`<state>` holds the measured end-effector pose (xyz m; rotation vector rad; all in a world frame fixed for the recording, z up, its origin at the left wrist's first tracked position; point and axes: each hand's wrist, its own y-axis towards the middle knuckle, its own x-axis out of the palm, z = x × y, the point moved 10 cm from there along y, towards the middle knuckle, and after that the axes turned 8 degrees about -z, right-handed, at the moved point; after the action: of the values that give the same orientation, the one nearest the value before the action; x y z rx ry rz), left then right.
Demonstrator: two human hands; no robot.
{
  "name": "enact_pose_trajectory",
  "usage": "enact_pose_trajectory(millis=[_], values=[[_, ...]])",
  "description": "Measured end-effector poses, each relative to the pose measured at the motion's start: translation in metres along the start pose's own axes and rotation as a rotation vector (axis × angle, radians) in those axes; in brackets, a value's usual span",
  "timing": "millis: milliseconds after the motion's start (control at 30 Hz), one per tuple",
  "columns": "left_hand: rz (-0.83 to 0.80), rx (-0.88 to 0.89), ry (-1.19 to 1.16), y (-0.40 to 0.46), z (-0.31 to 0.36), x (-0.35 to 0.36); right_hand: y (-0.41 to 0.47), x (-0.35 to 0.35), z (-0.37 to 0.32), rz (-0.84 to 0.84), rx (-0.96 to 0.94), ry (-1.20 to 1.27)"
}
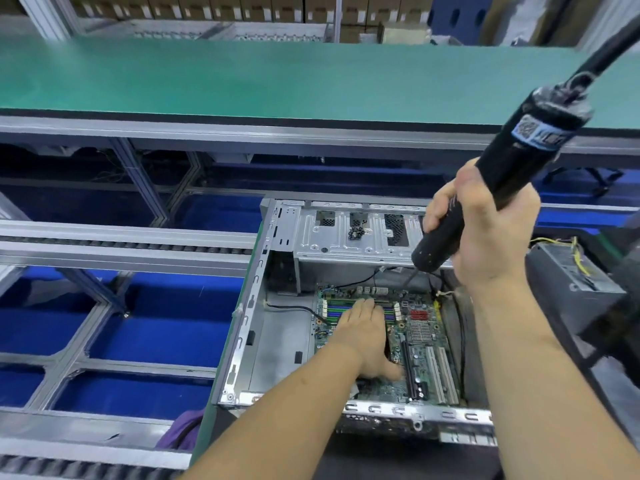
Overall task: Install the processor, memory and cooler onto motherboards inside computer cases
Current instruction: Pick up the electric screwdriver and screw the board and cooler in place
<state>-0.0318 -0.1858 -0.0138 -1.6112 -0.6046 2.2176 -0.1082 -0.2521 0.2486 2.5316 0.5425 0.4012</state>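
The open computer case (346, 306) holds the motherboard (419, 337) on its floor. The left hand (367, 337) lies with straight fingers over the board's middle, probably on the cooler, which is hidden. The right hand (481, 226) grips the electric screwdriver (485, 188) above the board's far edge. Next, I think, the bit must meet a screw.

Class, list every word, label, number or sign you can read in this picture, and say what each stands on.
None can be read.
Blue label on the electric screwdriver: square code pattern and white characters, too blurred.
Motherboard printing: too small.
Boxes on the far shelf: white labels, too blurred.
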Motion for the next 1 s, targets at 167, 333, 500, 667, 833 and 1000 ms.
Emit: enact_pose_trajectory(millis=[167, 333, 500, 667, 833, 1000], values=[[-0.002, -0.051, 0.164, -0.001, -0.002, 0.002, -0.011, -0.012, 0.011, -0.02, 0.039, -0.06], [-0.031, -0.04, 0.199, 0.002, 0.0, 0.003, -0.022, -0.019, 0.027, -0.027, 0.092, -0.083], [-0.083, -0.073, 0.232, 0.004, 0.0, 0.006, -0.021, -0.025, 0.035, -0.02, 0.113, -0.044], [-0.115, -0.089, 0.25, 0.005, 0.0, 0.009, -0.021, -0.029, 0.04, -0.023, 0.127, -0.038], [-0.102, -0.084, 0.242, 0.006, -0.001, 0.01, -0.024, -0.03, 0.041, -0.021, 0.139, -0.003], [-0.098, -0.085, 0.238, 0.007, -0.001, 0.01, -0.027, -0.024, 0.046, -0.054, 0.175, -0.03]])
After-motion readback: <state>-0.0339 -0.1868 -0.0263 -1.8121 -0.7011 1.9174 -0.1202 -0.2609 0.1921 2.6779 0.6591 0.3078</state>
